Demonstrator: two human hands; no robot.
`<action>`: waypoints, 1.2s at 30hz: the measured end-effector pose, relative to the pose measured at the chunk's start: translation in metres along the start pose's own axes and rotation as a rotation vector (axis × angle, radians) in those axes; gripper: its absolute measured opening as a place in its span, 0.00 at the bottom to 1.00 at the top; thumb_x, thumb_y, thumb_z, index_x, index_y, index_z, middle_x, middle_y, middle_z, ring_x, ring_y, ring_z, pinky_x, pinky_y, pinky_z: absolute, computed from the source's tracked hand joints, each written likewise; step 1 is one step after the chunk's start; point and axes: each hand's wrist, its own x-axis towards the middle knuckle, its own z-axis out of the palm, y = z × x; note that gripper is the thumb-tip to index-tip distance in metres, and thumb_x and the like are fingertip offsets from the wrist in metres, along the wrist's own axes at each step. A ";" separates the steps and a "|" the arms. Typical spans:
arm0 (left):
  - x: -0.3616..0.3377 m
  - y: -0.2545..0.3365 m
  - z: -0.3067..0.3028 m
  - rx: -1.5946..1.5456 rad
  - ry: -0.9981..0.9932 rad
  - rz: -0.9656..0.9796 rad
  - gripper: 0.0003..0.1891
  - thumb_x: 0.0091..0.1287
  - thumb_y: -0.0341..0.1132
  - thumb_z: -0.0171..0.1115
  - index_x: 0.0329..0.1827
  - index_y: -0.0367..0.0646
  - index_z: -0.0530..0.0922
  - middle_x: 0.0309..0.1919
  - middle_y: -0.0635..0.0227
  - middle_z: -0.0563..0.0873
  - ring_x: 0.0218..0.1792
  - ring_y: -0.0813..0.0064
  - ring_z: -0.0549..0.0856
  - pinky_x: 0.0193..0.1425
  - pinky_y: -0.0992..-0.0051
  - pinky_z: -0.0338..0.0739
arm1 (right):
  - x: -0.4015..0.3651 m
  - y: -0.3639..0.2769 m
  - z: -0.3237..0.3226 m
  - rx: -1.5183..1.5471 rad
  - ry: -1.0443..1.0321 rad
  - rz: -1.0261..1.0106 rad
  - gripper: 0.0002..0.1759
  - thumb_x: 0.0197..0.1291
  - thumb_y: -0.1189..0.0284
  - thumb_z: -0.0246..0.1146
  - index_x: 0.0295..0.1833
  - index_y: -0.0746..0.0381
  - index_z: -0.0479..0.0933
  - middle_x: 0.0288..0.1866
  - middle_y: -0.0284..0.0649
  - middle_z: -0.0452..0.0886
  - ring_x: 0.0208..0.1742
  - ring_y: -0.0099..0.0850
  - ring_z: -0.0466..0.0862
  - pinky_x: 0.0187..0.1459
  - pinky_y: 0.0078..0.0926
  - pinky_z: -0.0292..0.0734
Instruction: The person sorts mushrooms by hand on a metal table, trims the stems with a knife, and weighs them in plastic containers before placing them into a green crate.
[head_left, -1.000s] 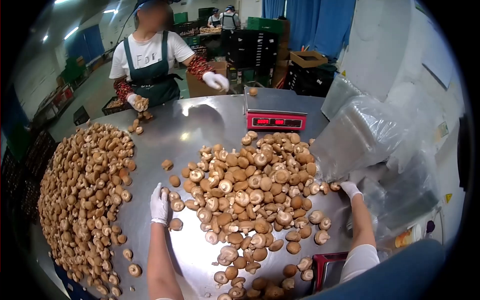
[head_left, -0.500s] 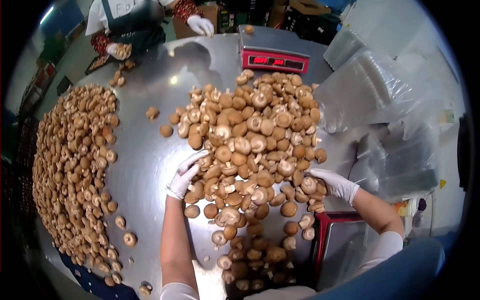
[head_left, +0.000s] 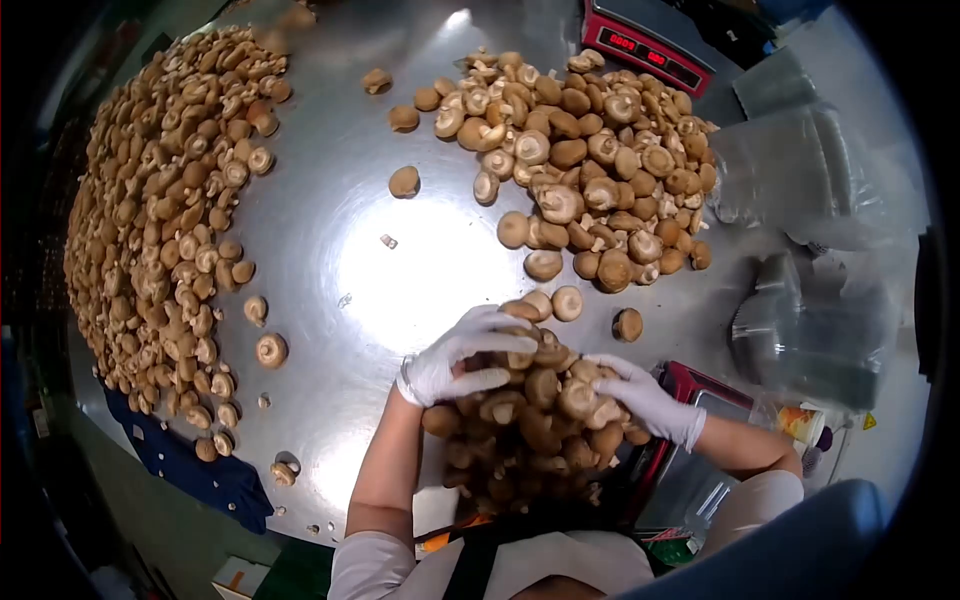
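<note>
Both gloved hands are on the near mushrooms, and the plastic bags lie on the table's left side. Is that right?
No: the head view shows the plastic bags on the right side of the table. The left hand and right hand are on the near mushrooms.

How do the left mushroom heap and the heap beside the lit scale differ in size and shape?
The left heap is larger; the heap beside the scale is smaller. The left heap stretches long down the table, while the heap beside the scale is more compact. Both hold loose, brown mushrooms, some showing pale undersides.
</note>
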 end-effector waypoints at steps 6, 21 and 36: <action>-0.031 0.029 0.022 0.127 -0.086 0.009 0.16 0.55 0.37 0.68 0.49 0.54 0.83 0.54 0.65 0.79 0.64 0.52 0.66 0.68 0.56 0.61 | -0.034 0.020 0.014 -0.692 -0.101 -0.331 0.28 0.60 0.71 0.62 0.65 0.61 0.65 0.61 0.42 0.66 0.65 0.31 0.64 0.67 0.28 0.56; -0.026 -0.045 -0.105 0.216 1.050 -0.177 0.17 0.67 0.26 0.52 0.58 0.36 0.71 0.62 0.57 0.70 0.56 0.65 0.77 0.62 0.70 0.70 | 0.073 -0.078 -0.249 0.052 1.110 -0.725 0.15 0.58 0.72 0.59 0.51 0.64 0.75 0.47 0.36 0.77 0.49 0.26 0.76 0.54 0.25 0.69; 0.183 -0.090 -0.149 0.042 0.579 -0.083 0.21 0.70 0.39 0.48 0.63 0.39 0.70 0.64 0.60 0.70 0.68 0.67 0.65 0.71 0.71 0.55 | 0.125 -0.157 -0.205 0.536 0.252 -0.916 0.26 0.64 0.59 0.55 0.64 0.58 0.67 0.60 0.41 0.74 0.61 0.34 0.73 0.61 0.32 0.71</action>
